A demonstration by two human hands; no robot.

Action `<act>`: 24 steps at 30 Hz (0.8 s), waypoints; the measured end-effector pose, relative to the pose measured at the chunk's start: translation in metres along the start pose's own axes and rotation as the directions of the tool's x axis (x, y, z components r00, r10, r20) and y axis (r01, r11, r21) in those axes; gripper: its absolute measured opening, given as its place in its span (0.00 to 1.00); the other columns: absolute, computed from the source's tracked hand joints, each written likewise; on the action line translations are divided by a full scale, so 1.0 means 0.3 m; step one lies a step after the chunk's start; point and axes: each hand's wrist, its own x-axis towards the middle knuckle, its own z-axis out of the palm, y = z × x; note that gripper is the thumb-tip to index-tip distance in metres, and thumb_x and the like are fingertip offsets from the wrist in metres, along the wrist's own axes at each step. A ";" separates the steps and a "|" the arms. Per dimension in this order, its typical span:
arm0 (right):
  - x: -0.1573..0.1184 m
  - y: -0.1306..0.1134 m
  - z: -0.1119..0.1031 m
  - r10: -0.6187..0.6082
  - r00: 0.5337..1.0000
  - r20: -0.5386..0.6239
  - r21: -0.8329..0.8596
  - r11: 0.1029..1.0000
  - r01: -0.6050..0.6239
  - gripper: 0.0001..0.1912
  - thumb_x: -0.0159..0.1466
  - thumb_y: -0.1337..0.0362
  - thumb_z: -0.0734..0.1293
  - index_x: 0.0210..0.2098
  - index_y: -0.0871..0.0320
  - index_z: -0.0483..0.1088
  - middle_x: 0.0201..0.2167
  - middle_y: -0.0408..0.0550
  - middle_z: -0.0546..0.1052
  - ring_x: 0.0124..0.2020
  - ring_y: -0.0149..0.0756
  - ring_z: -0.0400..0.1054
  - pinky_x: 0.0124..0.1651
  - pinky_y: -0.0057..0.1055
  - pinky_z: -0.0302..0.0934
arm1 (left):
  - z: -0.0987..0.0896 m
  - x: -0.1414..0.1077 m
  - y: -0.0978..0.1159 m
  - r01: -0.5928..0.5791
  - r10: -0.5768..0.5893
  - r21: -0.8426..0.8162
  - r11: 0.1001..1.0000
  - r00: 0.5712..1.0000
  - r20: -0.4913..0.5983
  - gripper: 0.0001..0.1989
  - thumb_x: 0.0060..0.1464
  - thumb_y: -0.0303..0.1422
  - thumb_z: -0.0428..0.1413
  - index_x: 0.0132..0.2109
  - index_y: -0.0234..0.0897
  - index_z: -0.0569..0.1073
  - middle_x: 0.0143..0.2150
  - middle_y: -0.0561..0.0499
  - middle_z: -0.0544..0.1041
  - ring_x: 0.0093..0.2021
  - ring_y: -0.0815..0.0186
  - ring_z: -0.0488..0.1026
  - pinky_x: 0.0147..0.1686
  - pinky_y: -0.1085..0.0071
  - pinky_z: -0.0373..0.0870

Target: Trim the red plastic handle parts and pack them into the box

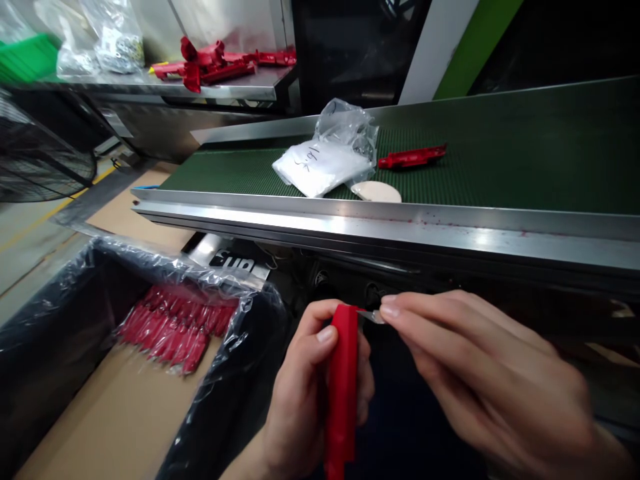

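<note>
My left hand (305,380) is wrapped round a long red plastic part (343,387), held upright with the thumb on its near face. In my right hand (480,360) a small pointed metal blade (373,317) is pinched between thumb and fingers. Its tip meets the top right edge of the red part, where a thin red sliver shows. The blade's rear end is hidden by my fingers. Beyond my hands, another red part (413,157) lies on the green conveyor belt (525,153).
White plastic bags (325,163) and a pale rounded piece (377,192) lie on the belt, behind its metal rail (320,220). At left, a lined bin (115,257) holds several bagged red parts (175,327). More red parts (215,63) sit on a metal bench; a fan (40,147) stands far left.
</note>
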 end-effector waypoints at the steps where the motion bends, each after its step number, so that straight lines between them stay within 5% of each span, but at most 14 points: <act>1: 0.004 0.001 0.001 -0.002 1.000 -0.003 -0.004 1.000 0.002 0.20 0.63 0.77 0.62 0.54 0.64 0.69 0.49 0.54 0.74 0.47 0.38 0.68 0.47 0.36 0.64 | 0.000 -0.001 -0.001 -0.003 0.003 0.002 1.000 1.000 0.003 0.09 0.62 0.38 0.47 0.45 0.40 0.66 0.31 0.54 0.69 0.20 0.73 0.66 0.17 0.80 0.61; 24: -0.029 -0.034 0.026 -0.060 0.996 0.066 0.006 0.998 0.060 0.18 0.64 0.76 0.61 0.52 0.65 0.70 0.47 0.53 0.73 0.44 0.37 0.66 0.43 0.35 0.60 | -0.010 0.016 0.009 0.075 -0.075 -0.022 0.997 0.997 -0.035 0.08 0.61 0.39 0.48 0.44 0.42 0.65 0.29 0.55 0.69 0.20 0.74 0.65 0.18 0.80 0.63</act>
